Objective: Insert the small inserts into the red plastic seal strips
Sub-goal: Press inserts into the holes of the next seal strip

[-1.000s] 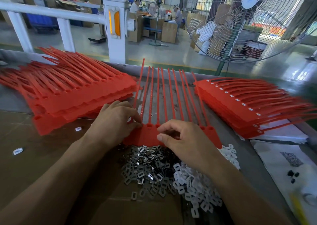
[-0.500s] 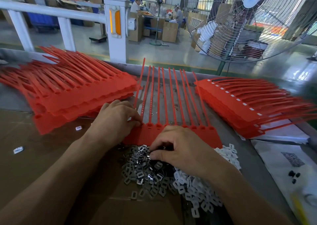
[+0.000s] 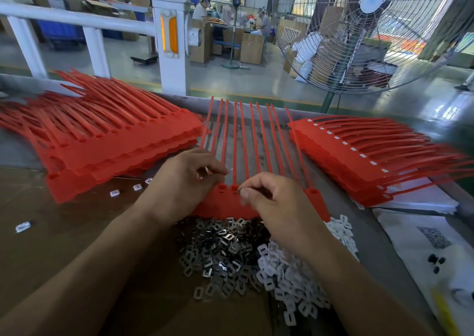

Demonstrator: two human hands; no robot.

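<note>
Seal strips (image 3: pixel 246 202) lie flat in the middle of the desk (image 3: pixel 64 233) as one red moulded comb, thin tails fanned away from the person and a row of head sockets along the near edge. Such a sheet looks light and floppy: the tails would bend and splay if lifted by them, so the broad head band is the place to pin or carry it. Stacks of like combs sit on either side, the left stack (image 3: pixel 102 140) bare, the right stack (image 3: pixel 359 161) showing white tabs in its heads.

Nearest the person is a heap of metal inserts (image 3: pixel 220 253) beside white plastic inserts (image 3: pixel 289 279); these are tiny, hard and likely slippery, best pinched at their edges one at a time.

Left hand (image 3: pixel 179 184) rests on the head band, its grip loosely curled with something small and pale possibly between the fingers, though blur hides it. Right hand (image 3: pixel 272 202) has thumb and forefinger pinched together over a socket, apparently on an insert.
</note>
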